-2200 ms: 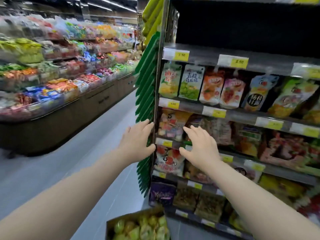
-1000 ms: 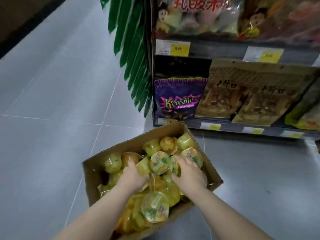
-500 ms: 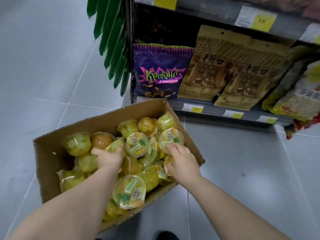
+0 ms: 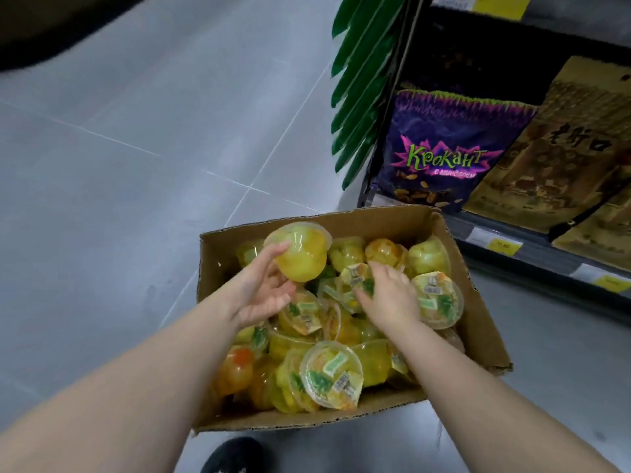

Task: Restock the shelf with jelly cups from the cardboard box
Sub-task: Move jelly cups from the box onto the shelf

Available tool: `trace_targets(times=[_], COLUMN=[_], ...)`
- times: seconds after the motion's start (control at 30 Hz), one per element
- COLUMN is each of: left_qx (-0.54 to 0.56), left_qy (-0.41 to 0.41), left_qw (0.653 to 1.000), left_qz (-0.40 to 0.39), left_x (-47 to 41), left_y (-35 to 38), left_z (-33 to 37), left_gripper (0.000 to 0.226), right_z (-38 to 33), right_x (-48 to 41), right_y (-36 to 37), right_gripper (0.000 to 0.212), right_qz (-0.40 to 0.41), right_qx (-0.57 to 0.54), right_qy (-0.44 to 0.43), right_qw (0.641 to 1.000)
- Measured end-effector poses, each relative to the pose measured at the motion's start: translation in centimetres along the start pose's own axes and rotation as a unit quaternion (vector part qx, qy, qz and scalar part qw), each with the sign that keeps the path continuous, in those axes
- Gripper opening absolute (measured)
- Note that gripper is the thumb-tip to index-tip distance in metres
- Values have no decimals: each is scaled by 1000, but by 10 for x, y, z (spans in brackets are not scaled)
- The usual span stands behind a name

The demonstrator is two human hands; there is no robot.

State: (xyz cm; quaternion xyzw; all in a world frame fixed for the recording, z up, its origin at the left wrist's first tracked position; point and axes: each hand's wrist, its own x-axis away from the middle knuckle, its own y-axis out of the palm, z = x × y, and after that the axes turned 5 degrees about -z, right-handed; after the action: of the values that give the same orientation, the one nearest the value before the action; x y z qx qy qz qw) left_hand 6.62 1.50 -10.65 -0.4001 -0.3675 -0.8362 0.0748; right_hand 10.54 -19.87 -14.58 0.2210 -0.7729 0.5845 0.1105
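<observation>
An open cardboard box (image 4: 485,322) sits on the grey floor, filled with several clear jelly cups of yellow and orange fruit. My left hand (image 4: 263,288) holds one yellow jelly cup (image 4: 300,256) upside down, lifted just above the pile near the box's far left corner. My right hand (image 4: 389,298) lies palm down on the pile in the middle, fingers curled around another jelly cup (image 4: 355,285) with a green label. The shelf (image 4: 512,247) stands to the right, just beyond the box.
The bottom shelf carries a purple snack bag (image 4: 440,148) and brown-gold bags (image 4: 546,148), with yellow price tags along its edge. Green plastic leaves (image 4: 365,83) hang at the shelf's left end. My black shoe (image 4: 228,455) is below the box. Grey tiled floor spreads to the left.
My left hand has closed on a yellow cup and raised it out of the pile. My right hand has shifted onto a cup at the middle. The view swung left.
</observation>
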Motion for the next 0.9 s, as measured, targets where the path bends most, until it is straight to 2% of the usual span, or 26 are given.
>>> trace_targets(times=[0.1,0.17,0.27,0.33,0.47,0.57,0.7,0.8,0.9], left_qx=[22,-1,-52,-65,-51,-35,-3,-54,-125], left_qy=[17,15,-5,-15,-6,14,45,37,41], left_qw=[997,996,997,997,999,999,999,997,989], left_qz=[-66,-84,-64,-34,-2,17,-6,-42,-70], left_x=[12,16,17,16,13,10,18,45,93], left_y=[-5,-7,-13,-18,-26,-21,14,64,131], left_z=[10,13,11,10,6,4,15,45,88], left_gripper=[60,54,71,81,76,67,66,89,97], right_z=[-12,-17,-25,-29,-32,-32,-31,-31,-35], right_x=[-9,-14,-26,-34,-45,-39,-15,15,58], right_y=[16,21,21,18,0,-16,-59,-121,-201], right_gripper=[75,85,96,94,94,95,78,79,83], right_qz=[8,5,-31,-48,-93,-118,-88,-100,-78], right_qx=[65,65,65,91,113,36,-132,-258,-270], right_qy=[21,46,88,88,84,94,92,134,161], right_qw=[998,997,994,991,986,988,983,951,946])
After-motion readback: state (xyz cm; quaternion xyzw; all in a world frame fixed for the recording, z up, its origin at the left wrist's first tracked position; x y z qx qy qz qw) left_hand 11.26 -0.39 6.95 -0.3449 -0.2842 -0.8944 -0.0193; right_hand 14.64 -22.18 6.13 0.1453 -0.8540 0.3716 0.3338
